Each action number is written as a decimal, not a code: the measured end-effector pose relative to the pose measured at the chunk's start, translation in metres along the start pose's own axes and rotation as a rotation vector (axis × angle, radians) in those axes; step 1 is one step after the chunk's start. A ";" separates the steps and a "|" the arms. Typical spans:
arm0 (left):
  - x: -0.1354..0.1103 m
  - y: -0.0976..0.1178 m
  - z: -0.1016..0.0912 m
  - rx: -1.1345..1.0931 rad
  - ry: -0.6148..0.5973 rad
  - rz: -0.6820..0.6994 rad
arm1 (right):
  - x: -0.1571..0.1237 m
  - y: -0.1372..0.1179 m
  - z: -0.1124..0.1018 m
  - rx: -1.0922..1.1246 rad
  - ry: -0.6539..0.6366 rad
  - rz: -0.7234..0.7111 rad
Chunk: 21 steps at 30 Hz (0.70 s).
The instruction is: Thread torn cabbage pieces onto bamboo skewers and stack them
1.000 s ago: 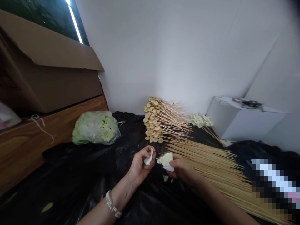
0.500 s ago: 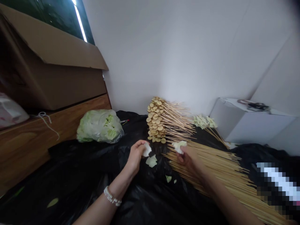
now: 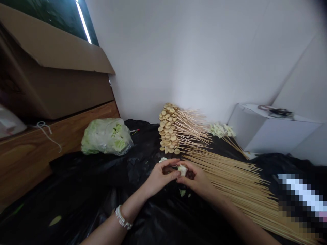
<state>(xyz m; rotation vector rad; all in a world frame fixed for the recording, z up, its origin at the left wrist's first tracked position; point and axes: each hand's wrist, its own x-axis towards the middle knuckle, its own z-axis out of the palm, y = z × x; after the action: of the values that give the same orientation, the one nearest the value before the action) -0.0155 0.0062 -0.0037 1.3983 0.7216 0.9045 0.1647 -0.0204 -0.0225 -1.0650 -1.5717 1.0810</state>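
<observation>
My left hand point(image 3: 163, 176) and my right hand point(image 3: 196, 177) meet over the black plastic sheet. Between their fingertips is a pale piece of cabbage leaf point(image 3: 182, 170). The right fingers and thumb pinch it, and the left thumb and fingers close against its left side. Another pale leaf piece point(image 3: 162, 159) shows partly behind my left fingers. Small green scraps point(image 3: 182, 193) lie on the sheet just below the hands. To the right, a wide layer of bare bamboo skewers point(image 3: 240, 187) spreads out under and past my right forearm.
Beyond the hands are stacked skewers with round pale slices point(image 3: 168, 131). A few skewers of leaf pieces point(image 3: 221, 130) lie near a white box point(image 3: 265, 131). A clear bag of cabbage leaves point(image 3: 107, 136) sits at left, beside a wooden ledge point(image 3: 97, 115) with a cardboard box point(image 3: 63, 92).
My hands have come together from apart, the right moving left and the left moving right. The leaf pieces they held are now brought together between the fingers.
</observation>
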 end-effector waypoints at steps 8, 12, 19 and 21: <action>-0.002 0.004 0.003 0.209 0.018 0.142 | 0.001 0.001 -0.002 0.043 -0.003 0.058; -0.004 0.000 0.004 0.370 0.048 0.231 | 0.001 0.003 -0.001 0.037 0.004 0.040; -0.004 -0.002 0.007 0.311 0.095 0.222 | 0.001 0.005 0.001 0.022 -0.014 0.056; -0.005 0.000 0.008 0.249 0.086 0.212 | 0.001 0.004 0.001 0.047 -0.013 0.051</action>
<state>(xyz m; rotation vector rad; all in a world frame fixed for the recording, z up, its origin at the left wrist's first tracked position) -0.0107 -0.0018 -0.0040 1.6881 0.7811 1.0725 0.1642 -0.0189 -0.0267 -1.0733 -1.5291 1.1563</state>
